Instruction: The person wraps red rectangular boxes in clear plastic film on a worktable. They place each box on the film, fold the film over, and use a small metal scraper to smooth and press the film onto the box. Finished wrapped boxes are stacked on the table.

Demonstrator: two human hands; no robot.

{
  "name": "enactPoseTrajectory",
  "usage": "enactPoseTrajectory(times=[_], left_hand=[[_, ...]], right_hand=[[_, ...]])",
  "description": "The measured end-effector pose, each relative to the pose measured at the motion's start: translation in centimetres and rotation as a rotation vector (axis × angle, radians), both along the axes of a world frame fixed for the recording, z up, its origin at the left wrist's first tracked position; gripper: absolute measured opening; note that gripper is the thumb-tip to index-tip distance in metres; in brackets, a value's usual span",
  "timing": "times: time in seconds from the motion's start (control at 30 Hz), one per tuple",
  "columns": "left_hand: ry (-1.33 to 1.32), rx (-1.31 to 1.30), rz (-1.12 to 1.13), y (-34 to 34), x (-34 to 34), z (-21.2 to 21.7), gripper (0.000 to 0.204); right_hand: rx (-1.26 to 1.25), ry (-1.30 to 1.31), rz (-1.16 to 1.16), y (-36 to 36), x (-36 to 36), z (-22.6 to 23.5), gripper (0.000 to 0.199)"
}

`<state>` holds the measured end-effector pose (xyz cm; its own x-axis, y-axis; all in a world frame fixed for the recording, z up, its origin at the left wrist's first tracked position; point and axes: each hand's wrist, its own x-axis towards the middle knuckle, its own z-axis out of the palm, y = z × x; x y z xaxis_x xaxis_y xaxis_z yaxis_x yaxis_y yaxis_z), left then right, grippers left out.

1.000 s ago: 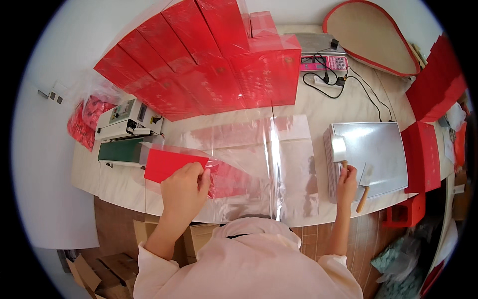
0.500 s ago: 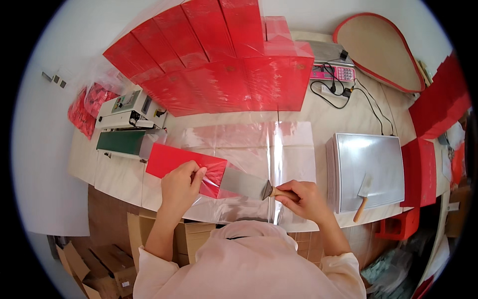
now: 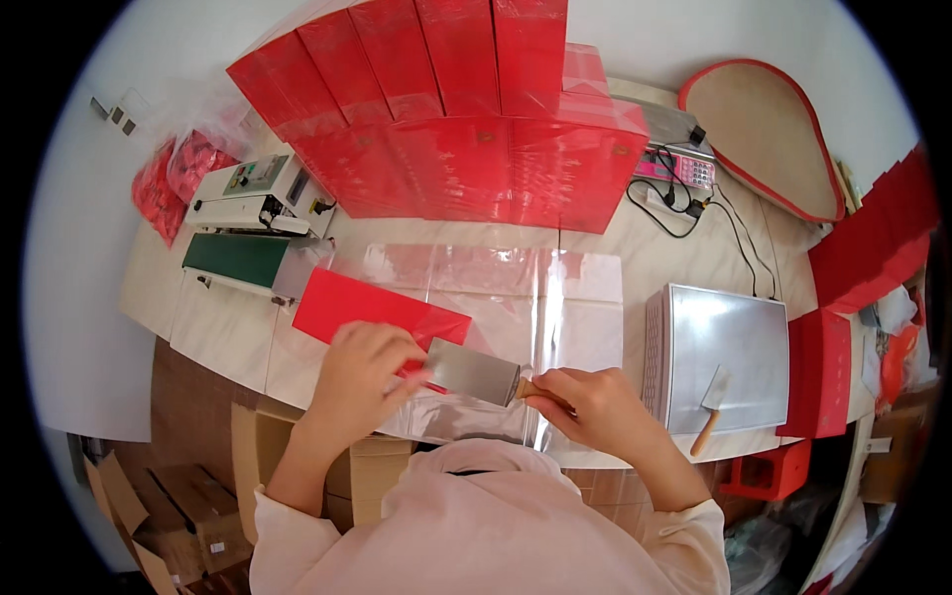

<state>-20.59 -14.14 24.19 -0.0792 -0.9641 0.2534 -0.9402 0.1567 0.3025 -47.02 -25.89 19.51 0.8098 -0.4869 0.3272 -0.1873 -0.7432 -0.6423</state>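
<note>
At centre, the right hand (image 3: 600,412) grips the wooden handle (image 3: 528,390) of one scraper (image 3: 474,373); a second scraper (image 3: 716,388) lies at right. The left hand (image 3: 357,387) blurs over one red box (image 3: 369,302), left of centre; its grip cannot be told. Five stacked red boxes (image 3: 459,50) line the top; markings below are illegible.

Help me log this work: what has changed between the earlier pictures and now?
The right hand carried the wide scraper leftward from the silver stack to the right end of the red packet. The left hand, earlier on the packet, is now blurred by the scraper's tip; contact is unclear. The smaller scraper on the stack and the red boxes behind stayed put.
</note>
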Motion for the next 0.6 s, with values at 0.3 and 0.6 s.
enactPoseTrajectory(times=[0.3, 0.6], left_hand=[[-0.117, 0.008, -0.147, 2.1, 2.0, -1.2, 0.018], [-0.076, -0.141, -0.188, 0.3, 3.8, -1.2, 0.012]], right_hand=[[-0.024, 0.026, 0.035, 0.5, 2.3, 1.1, 0.017], [-0.088, 0.087, 0.043, 0.6, 3.1, 1.8, 0.015]])
